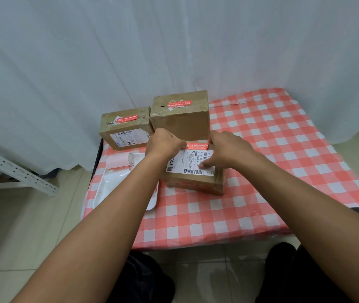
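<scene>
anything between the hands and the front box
Nothing visible. Both are already on the box: the left hand pinches the red strip at its far edge, and the right hand rests on the label.

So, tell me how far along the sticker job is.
Done: low box and tall box behind carry red stickers; the near box has its white label. In hand: the left hand holds a red sticker along its far edge; the right hand rests on top. Left: pressing it flat.

White curtain behind checked table; pale tiled floor.
</scene>
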